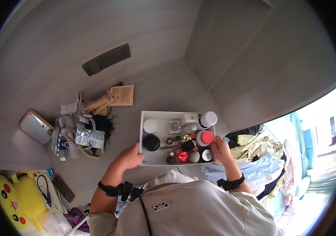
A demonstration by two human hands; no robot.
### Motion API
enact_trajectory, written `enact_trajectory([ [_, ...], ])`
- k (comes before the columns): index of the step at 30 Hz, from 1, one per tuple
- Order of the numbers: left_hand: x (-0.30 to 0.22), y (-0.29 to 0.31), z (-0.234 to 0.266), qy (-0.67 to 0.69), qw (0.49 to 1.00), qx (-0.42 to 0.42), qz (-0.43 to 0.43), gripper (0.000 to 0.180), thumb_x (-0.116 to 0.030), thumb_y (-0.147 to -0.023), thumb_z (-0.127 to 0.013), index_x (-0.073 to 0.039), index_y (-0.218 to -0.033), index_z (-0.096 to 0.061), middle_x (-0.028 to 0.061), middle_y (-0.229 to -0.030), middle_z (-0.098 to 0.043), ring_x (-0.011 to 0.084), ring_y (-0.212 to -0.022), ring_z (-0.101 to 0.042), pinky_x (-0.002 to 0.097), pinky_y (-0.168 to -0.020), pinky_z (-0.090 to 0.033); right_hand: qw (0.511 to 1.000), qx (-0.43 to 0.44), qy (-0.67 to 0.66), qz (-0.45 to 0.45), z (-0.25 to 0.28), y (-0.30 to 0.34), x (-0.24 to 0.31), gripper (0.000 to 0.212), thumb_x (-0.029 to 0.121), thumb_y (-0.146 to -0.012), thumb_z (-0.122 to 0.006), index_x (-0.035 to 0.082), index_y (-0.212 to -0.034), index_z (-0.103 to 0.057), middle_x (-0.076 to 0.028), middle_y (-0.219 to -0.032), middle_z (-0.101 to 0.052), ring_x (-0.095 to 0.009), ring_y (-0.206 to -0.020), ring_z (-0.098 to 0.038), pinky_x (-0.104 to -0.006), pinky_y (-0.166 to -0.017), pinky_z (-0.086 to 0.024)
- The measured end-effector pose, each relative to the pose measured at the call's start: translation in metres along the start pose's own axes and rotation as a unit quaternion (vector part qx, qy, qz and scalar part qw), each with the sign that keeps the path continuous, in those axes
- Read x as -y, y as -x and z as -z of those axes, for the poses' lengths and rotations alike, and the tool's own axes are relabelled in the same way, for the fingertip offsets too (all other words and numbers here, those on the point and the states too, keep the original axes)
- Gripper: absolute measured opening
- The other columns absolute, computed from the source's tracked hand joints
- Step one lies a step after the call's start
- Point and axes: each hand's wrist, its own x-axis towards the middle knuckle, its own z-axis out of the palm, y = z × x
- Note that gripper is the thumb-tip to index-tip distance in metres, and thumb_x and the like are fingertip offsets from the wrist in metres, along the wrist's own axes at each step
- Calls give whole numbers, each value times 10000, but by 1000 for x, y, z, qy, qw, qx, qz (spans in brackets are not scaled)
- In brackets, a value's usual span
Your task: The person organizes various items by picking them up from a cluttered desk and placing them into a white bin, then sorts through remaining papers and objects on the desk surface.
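Observation:
A white rectangular storage box (161,115) is held level between my two hands in front of my body. My left hand (131,156) grips its left end and my right hand (220,150) its right end. Inside stand a white round lid (150,126), a black round lid (151,142), a clear square jar (174,126) and a small white carton (190,118). Toward the right are a white-capped bottle (208,119), a red-capped white bottle (206,137) and a white jar (206,155). A shiny red piece (182,155) lies near the front among several small bottles.
On the grey desk at left are a framed mirror (36,126), pill blister packs (90,138), brown paper packets (121,95) and black hair-like strands (104,126). A phone (63,188) and yellow plush toy (17,198) lie nearer. A socket strip (106,59) is behind; clothes (260,165) are piled right.

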Motion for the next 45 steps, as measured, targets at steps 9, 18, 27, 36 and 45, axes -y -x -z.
enact_trajectory([
  [9, -62, -81, 28, -55, 997, -48, -20, 422, -146, -840, -500, -27, -1243, -463, 246, -1097, -599, 371, -1005, -586, 402, -847, -462, 941, -48, -309, -130, -7, -7, -43, 435, -52, -847, -457, 96, -1220, -288, -136, -978, -588, -158, -611, -630, -226, -331, -441],
  [18, -59, -99, 33, 20, 981, -190, -41, 374, -189, -905, -498, -72, -1260, -496, 208, -1111, -609, 326, -1007, -598, 366, -834, -473, 842, 45, -522, -131, -1, -27, 23, 483, 13, -910, -429, 83, -1338, -216, -219, -1137, -592, -270, -850, -682, -221, -425, -533],
  [27, 1, -60, 75, -84, 927, -367, -13, 417, -233, -861, -583, -61, -1236, -521, 158, -1190, -566, 337, -1109, -535, 449, -934, -433, 853, 80, -489, -164, 22, -35, -5, 528, 75, -865, -486, 23, -1357, -304, -193, -1059, -633, -219, -744, -689, -276, -496, -584],
  [36, 27, -117, 161, -356, 844, -267, 299, 480, -257, -884, -538, -95, -1327, -449, 87, -1331, -450, 288, -1242, -414, 407, -1024, -340, 902, -94, -390, -161, 44, 12, -12, 404, 85, -902, -546, 58, -1292, -444, 1, -741, -497, -58, -613, -492, -212, -551, -477],
  [45, 66, -141, 171, -378, 834, -283, 287, 378, -185, -901, -492, -110, -1270, -521, 81, -1299, -524, 262, -1225, -470, 418, -990, -367, 916, -144, -355, -122, 31, 40, 14, 312, 83, -906, -548, 14, -1204, -486, 20, -761, -501, -50, -648, -480, -200, -591, -453],
])
